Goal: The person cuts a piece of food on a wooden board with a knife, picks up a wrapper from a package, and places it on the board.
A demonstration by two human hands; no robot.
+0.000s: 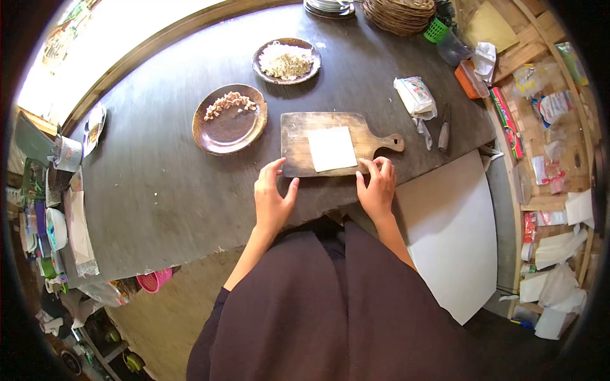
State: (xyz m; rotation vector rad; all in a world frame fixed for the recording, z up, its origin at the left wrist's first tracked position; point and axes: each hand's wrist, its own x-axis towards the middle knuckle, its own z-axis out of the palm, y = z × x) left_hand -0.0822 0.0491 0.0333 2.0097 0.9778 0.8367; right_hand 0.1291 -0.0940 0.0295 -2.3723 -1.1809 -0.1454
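Observation:
A wooden cutting board [295, 136] with a handle on its right lies on the dark table in front of me. On the board rests a white square sheet [332, 149], flat and slightly turned. My left hand [273, 197] is at the board's lower left corner, thumb and fingers apart, holding nothing. At the lower right, my right hand [378, 189] has its fingertips right at the board's edge beside the sheet, the thumb spread away from the fingers.
A brown plate [229, 136] with small chopped pieces sits left of the board. Behind it stands a bowl [256, 63] heaped with pale shreds. Right of the board lie a white plastic packet [416, 97] and a knife [445, 130]. Stacked plates [329, 6] and woven mats [397, 16] are at the back.

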